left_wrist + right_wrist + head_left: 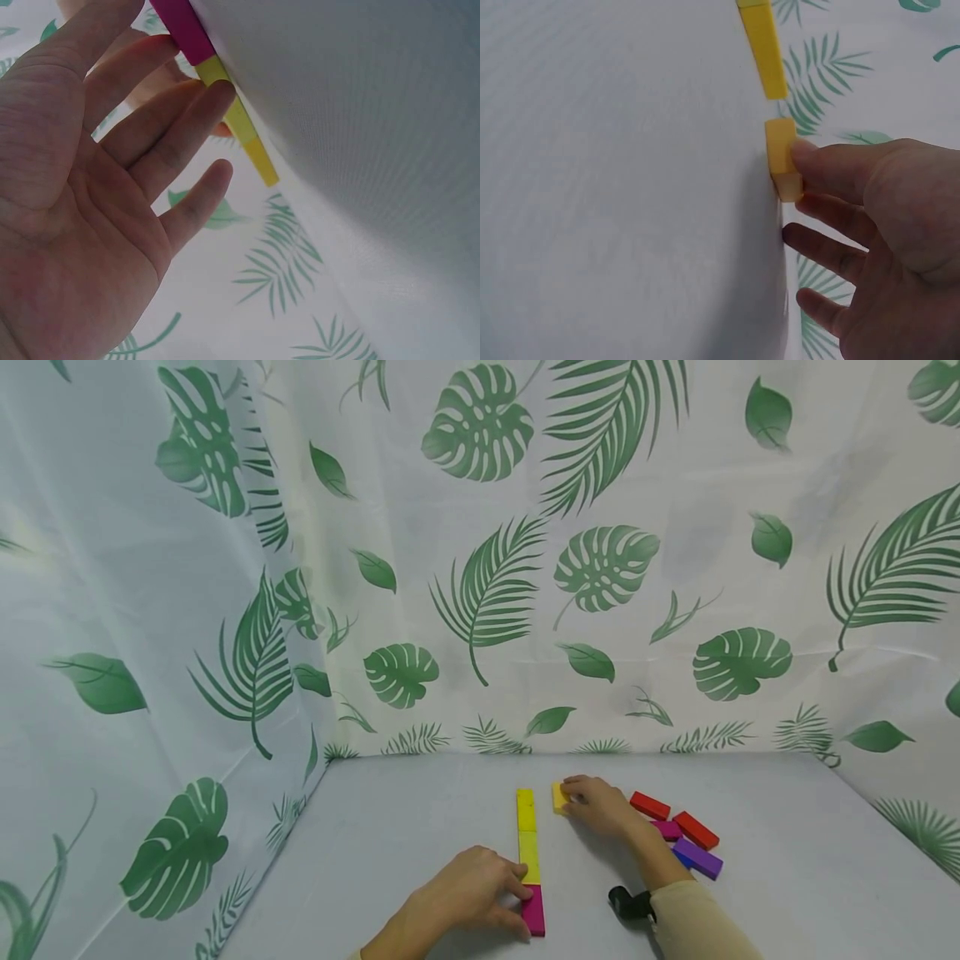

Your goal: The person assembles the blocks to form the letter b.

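Observation:
A straight row of flat blocks runs away from me on the table: a magenta block [533,912] nearest, a pale yellow block [529,857] in the middle, and a deeper yellow block [526,810] farthest. At the row's left side, my left hand [468,889] touches the magenta block with thumb and index finger, its other fingers loosely spread in the left wrist view. To the right of the row's far end, my right hand [603,806] pinches an orange-yellow block [781,146] between thumb and fingers. A gap separates that block from the row.
Right of my right forearm lies a loose group: two red blocks [696,830], a magenta block [667,831], a purple block [698,858] and a partly hidden blue block [682,857]. A black device [628,903] is at my right wrist. Leaf-patterned curtains [480,710] hang behind the table.

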